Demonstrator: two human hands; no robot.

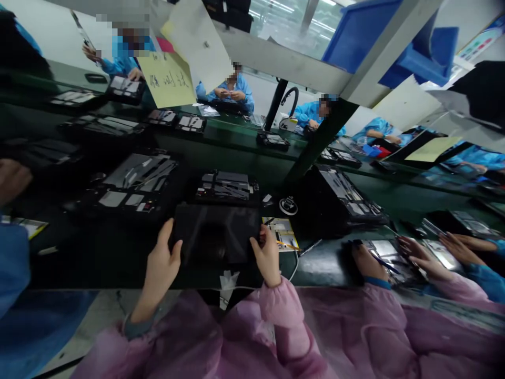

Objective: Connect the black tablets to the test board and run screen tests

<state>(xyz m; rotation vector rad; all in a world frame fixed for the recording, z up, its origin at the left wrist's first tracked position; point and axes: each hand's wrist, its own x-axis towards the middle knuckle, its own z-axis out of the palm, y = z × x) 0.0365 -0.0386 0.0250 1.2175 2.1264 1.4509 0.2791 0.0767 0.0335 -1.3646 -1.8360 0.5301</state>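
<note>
A black tablet (216,234) with a dark, glossy screen faces me at the front of the green bench. My left hand (162,260) grips its left edge, thumb toward the screen side. On the opposite edge, my right hand (267,255) holds it with thumb and fingers. Just behind the tablet lies an opened tablet body (224,185) with grey battery panels and internal parts showing. Beside my right hand is a yellow-edged card (286,231), partly hidden by that hand, with a pen-like tool (310,247) near it.
Stacks of opened tablets stand at left (136,181) and right (343,197). A round white-rimmed object (288,206) sits behind the card. At right, a co-worker's hands (371,260) handle another device. Yellow paper (165,79) hangs ahead; several people sit across the bench.
</note>
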